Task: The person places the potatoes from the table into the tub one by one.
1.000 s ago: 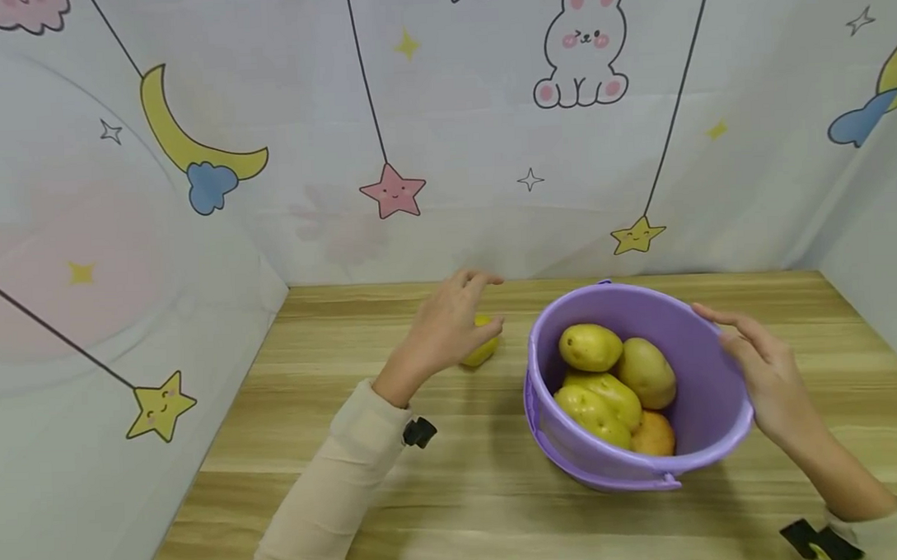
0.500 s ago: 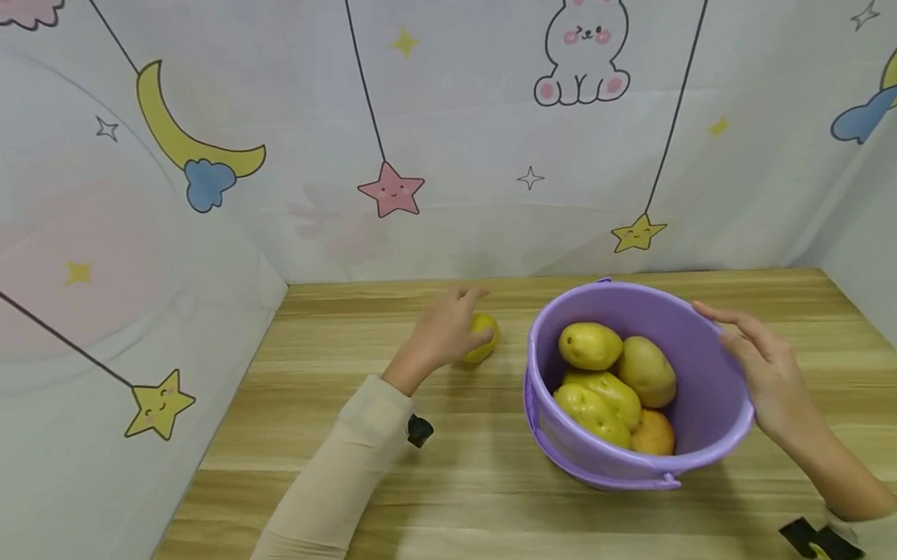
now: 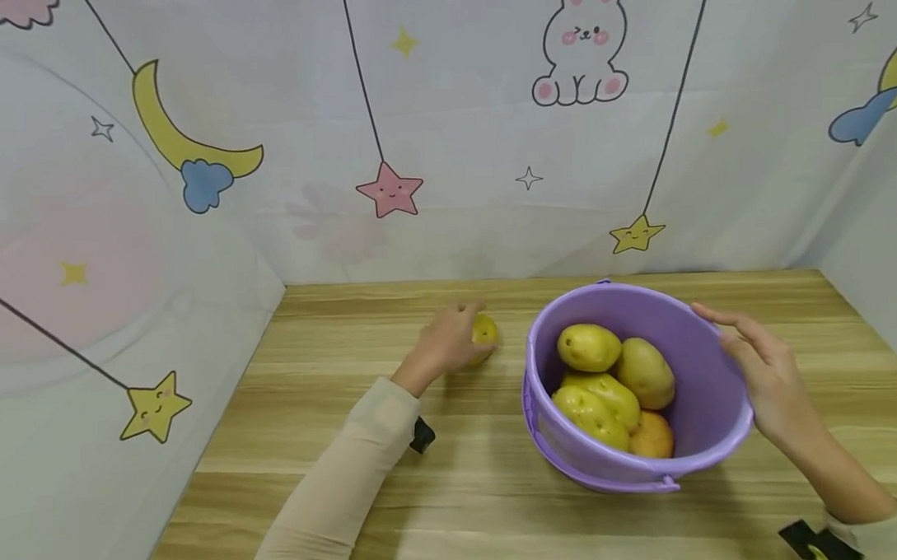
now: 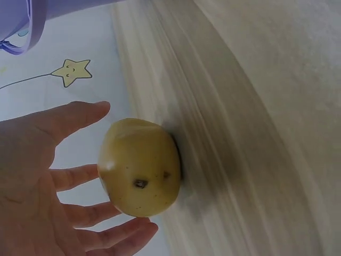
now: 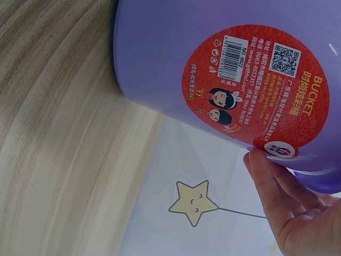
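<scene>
A yellow potato (image 4: 139, 168) with dark eyes lies on the wooden table. My left hand (image 3: 445, 339) is around it from the left, hiding part of it in the head view. In the left wrist view the thumb stands apart from the potato, while the fingers (image 4: 85, 213) reach along its far side, loosely bent. To the right stands a purple bucket (image 3: 708, 386), tilted toward me, with several potatoes (image 3: 590, 347) and an orange round fruit (image 3: 652, 435) inside. My right hand (image 3: 771, 380) holds its right rim, fingers (image 5: 266, 176) against the outer wall near a red label (image 5: 256, 90).
The bucket's handle (image 3: 596, 481) hangs down along its near side. The wooden tabletop (image 3: 332, 358) ends at a white cloth backdrop (image 3: 477, 238) printed with stars, a moon and a rabbit. Cloth walls also rise at the left and right.
My left hand has come down and closer around the potato on the table, its fingers lower than before. My right hand and the bucket stay in place.
</scene>
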Demonstrator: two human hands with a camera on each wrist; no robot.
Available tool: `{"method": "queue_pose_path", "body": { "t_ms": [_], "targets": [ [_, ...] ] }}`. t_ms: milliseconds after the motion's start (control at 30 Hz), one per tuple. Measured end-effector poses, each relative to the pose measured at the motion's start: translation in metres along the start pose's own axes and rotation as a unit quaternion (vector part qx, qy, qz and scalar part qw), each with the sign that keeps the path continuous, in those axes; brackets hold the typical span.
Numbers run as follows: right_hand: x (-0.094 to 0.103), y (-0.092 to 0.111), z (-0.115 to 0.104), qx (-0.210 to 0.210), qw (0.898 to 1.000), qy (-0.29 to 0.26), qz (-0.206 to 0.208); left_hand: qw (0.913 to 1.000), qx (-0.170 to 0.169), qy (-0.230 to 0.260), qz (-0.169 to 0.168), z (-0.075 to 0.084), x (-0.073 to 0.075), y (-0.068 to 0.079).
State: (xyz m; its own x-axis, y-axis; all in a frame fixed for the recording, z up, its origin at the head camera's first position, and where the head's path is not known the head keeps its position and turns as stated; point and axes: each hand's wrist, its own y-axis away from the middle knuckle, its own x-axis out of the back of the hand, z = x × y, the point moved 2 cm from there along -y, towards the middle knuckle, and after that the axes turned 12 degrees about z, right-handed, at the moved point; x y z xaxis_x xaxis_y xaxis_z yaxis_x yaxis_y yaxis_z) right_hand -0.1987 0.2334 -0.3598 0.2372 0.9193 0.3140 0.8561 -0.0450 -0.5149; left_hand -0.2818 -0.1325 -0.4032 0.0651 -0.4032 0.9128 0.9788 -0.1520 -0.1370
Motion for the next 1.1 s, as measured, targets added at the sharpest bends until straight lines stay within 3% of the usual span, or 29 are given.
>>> {"method": "queue_pose_path", "body": {
  "t_ms": [600, 1100],
  "targets": [
    [-0.001, 0.000, 0.001, -0.011, 1.000, -0.011, 0.012, 0.9993, -0.016, 0.031, -0.010, -0.011, -0.012, -0.001],
    [0.000, 0.000, -0.002, -0.007, 1.000, 0.000, 0.008, 0.9981, -0.026, 0.055, -0.006, -0.012, -0.008, 0.001]
  ]
}}
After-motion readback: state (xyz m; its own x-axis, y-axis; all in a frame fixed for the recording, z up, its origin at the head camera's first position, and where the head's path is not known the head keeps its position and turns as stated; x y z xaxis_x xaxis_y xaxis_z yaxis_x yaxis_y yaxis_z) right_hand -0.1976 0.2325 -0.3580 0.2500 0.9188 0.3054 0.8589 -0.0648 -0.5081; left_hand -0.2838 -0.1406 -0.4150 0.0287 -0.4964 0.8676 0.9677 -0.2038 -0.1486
